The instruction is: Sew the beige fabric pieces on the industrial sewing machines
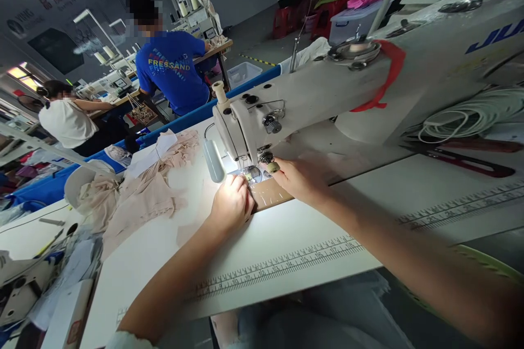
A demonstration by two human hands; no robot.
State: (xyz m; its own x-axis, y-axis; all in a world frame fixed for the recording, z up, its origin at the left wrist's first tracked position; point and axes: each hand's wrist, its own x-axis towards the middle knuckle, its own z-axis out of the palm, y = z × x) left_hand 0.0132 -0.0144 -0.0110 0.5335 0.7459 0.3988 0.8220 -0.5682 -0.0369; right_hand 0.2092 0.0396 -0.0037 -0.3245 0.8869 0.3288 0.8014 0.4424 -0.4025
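Note:
A white sewing machine (311,98) reaches in from the right, its needle and presser foot area (251,174) lit by a small lamp. My left hand (232,200) is closed just left of the presser foot, fingertips pressed together close to the needle. From the right comes my right hand (297,179), its fingers bent in toward the needle, beside a small round olive-coloured part (271,167). The machine head partly hides its fingertips. Whatever either hand pinches is too small to make out. Below the hands lies the brown-tan machine bed plate (270,196).
Pale pink fabric pieces (151,196) lie left on the white table (164,262), whose front edge carries a printed ruler (286,267). Scissors-like dark red tool (470,162) and coiled white cord (475,114) lie right. Two people (172,68) sit at machines beyond.

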